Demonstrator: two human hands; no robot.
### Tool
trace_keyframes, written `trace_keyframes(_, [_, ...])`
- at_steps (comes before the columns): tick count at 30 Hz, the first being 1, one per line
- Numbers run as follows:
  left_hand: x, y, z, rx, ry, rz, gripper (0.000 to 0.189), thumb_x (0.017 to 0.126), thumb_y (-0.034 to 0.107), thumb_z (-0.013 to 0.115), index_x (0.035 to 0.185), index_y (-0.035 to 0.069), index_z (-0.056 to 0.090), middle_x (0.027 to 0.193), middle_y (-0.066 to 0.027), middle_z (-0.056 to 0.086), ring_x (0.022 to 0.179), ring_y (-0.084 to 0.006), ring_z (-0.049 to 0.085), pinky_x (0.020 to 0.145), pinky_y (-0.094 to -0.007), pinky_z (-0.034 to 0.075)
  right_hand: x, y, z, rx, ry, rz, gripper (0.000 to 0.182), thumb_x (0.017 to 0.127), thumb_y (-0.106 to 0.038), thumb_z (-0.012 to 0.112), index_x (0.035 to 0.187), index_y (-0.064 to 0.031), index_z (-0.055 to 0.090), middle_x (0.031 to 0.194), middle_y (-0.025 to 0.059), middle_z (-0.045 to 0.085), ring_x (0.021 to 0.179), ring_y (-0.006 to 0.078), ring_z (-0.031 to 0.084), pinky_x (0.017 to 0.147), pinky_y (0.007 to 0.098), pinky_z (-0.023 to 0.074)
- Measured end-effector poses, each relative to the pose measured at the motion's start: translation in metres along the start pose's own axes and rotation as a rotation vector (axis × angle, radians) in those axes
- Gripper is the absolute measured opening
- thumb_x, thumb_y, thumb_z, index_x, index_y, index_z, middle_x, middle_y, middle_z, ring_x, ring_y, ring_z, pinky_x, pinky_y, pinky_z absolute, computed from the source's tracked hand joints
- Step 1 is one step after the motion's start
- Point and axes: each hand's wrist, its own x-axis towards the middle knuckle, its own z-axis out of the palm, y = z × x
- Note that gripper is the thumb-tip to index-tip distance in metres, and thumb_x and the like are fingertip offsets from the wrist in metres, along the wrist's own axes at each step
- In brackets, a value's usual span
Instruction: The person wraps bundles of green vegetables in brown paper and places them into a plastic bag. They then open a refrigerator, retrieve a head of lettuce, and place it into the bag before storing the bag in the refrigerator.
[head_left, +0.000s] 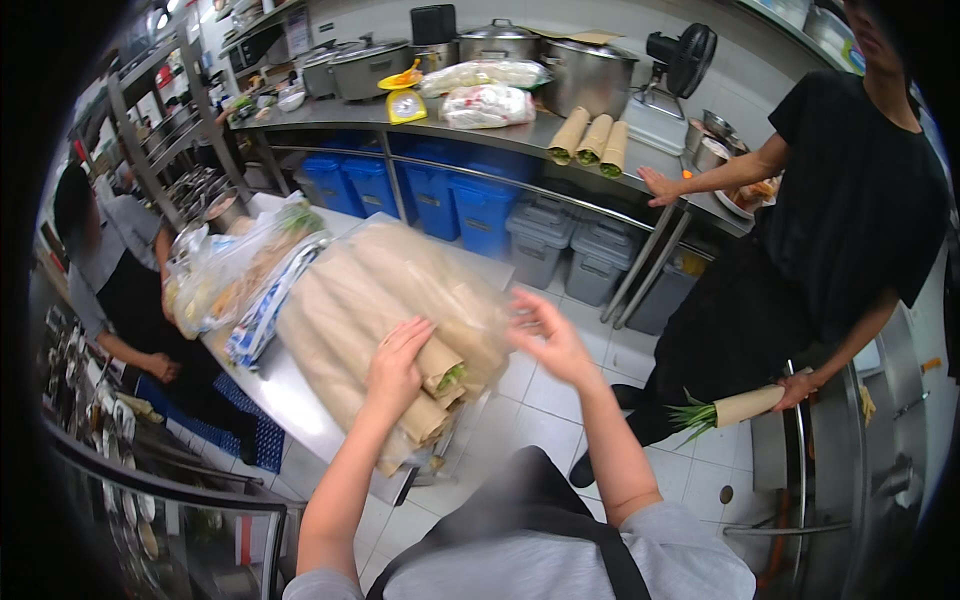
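Observation:
My left hand (397, 364) lies over a brown-paper roll of green leaves (441, 364), its fingers bent across the paper. Whether it grips the roll is hard to see. More paper rolls (424, 418) are stacked beneath and beside it, their ends sticking out of a large clear plastic bag (397, 262). This bag spreads over a stainless-steel table (292, 390). To the right of the bag, my right hand (551, 337) is in the air, blurred, with its fingers apart and nothing visible in them.
At right, a person in black (847, 187) holds a paper-wrapped bundle of long green leaves (746, 406). Another person (127, 247) stands left. Three paper rolls (592, 142) lie on the back counter (517, 137), near a yellow scale (406, 106). Filled plastic bags (225, 270) crowd the table's far-left end.

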Motion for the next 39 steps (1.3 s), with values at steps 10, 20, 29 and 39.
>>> trace_keyframes(10, [0.03, 0.025, 0.001, 0.105, -0.109, -0.244, 0.034, 0.062, -0.012, 0.044, 0.09, -0.001, 0.06, 0.096, -0.0159, 0.06, 0.097, -0.0306, 0.056, 0.091, -0.0405, 0.04, 0.185, 0.195, -0.223, 0.081, 0.748, 0.139, 0.037, 0.077, -0.023, 0.065, 0.103, -0.0006, 0.053, 0.084, 0.0048, 0.055, 0.072, 0.008, 0.052, 0.052, 0.0213, 0.0443])
trace_keyframes(20, [0.098, 0.041, 0.031, 0.47, -0.253, -0.501, 0.032, 0.062, -0.001, 0.062, 0.094, 0.003, 0.057, 0.102, -0.0147, 0.05, 0.096, -0.0325, 0.046, 0.082, -0.0398, 0.037, 0.398, 0.288, -0.388, -0.894, 0.766, 0.554, 0.079, 0.058, -0.042, 0.072, 0.119, -0.0034, 0.039, 0.108, 0.0254, 0.05, 0.104, 0.0373, 0.047, 0.088, 0.0409, 0.0384])
trace_keyframes(29, [0.129, 0.045, 0.048, 0.53, -0.289, -0.574, 0.019, 0.064, -0.002, 0.061, 0.083, 0.001, 0.06, 0.087, -0.0126, 0.053, 0.085, -0.0288, 0.05, 0.073, -0.0363, 0.041, 0.415, 0.327, -0.421, -0.739, 0.614, 0.553, 0.1, 0.054, -0.035, 0.077, 0.129, -0.0013, 0.018, 0.112, 0.0231, 0.047, 0.103, 0.0331, 0.049, 0.085, 0.0379, 0.042])
trace_keyframes(39, [0.107, 0.042, 0.031, 0.411, -0.261, -0.269, 0.025, 0.069, 0.009, 0.063, 0.093, 0.005, 0.057, 0.089, -0.0082, 0.054, 0.081, -0.0258, 0.053, 0.07, -0.034, 0.044, 0.198, 0.222, -0.313, 0.575, 0.525, 0.205, 0.044, 0.078, -0.01, 0.056, 0.119, -0.0033, 0.04, 0.103, 0.0087, 0.051, 0.091, 0.02, 0.053, 0.075, 0.033, 0.0459])
